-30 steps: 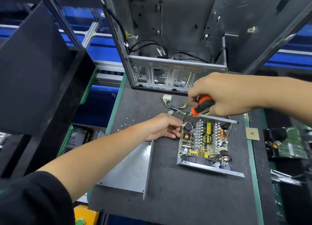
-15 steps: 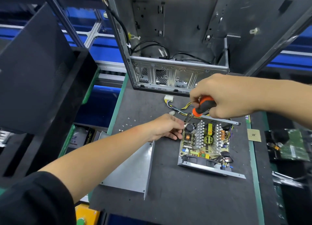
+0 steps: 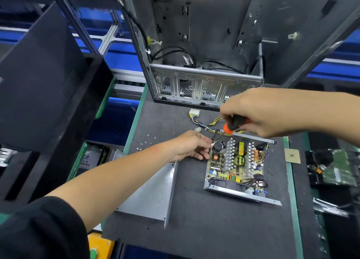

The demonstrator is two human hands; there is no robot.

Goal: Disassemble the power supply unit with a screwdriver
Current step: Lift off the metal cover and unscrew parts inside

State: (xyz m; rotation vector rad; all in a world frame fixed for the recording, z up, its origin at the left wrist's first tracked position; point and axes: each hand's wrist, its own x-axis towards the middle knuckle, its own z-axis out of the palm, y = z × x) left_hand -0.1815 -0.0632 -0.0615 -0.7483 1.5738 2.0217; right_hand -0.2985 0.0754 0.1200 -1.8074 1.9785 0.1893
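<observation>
Opened power supply unit (image 3: 236, 166) on a dark work mat (image 3: 214, 225), its circuit board, heat sinks and coils exposed. The right hand (image 3: 259, 112) grips the orange-and-black screwdriver (image 3: 234, 124), fingers curled round the handle, with the shaft angled down to the unit's far-left corner. The left hand (image 3: 191, 146) rests against the unit's left edge, fingers fairly straight, fingertips touching the casing. The removed metal cover (image 3: 150, 192) lies just left of the unit. Loose screws (image 3: 147, 141) lie near the left wrist. A computer case (image 3: 204, 54) stands open behind, and the unit's wire bundle (image 3: 202, 122) trails toward it.
</observation>
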